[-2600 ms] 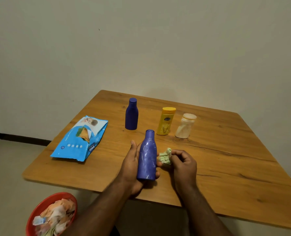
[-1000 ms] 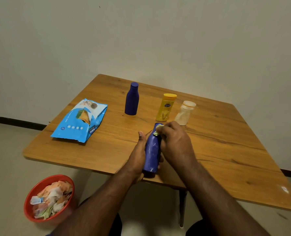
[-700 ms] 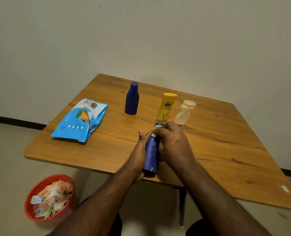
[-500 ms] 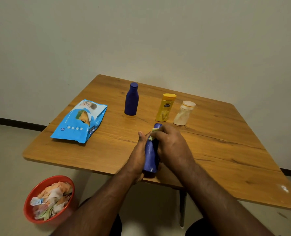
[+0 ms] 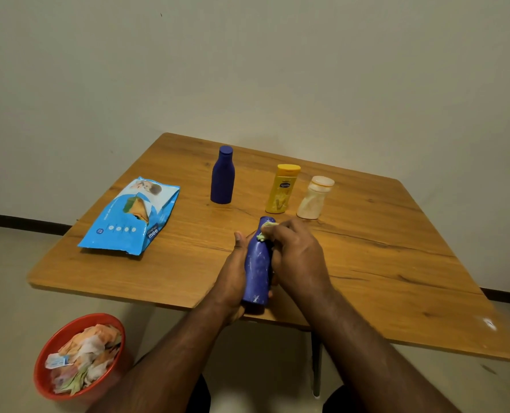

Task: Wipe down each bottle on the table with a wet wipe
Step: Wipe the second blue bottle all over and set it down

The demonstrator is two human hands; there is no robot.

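My left hand point(image 5: 235, 274) grips a blue bottle point(image 5: 257, 271) from below and the left, holding it tilted over the table's near edge with its cap pointing away. My right hand point(image 5: 295, 254) pinches a crumpled pale green wet wipe point(image 5: 264, 231) against the bottle's neck; most of the wipe is hidden under the fingers. Further back on the wooden table point(image 5: 382, 263) stand a second blue bottle point(image 5: 222, 179), a yellow bottle point(image 5: 283, 189) and a pale translucent bottle point(image 5: 315, 198) in a row.
A blue pack of wet wipes point(image 5: 133, 217) lies flat on the table's left side. On the floor at lower left sits a red bowl point(image 5: 79, 356) filled with used wipes. A plain wall rises behind the table.
My right hand brought the wipe from beside the bottle onto its neck and has been rubbing there. The left hand keeps the same grip on the bottle.
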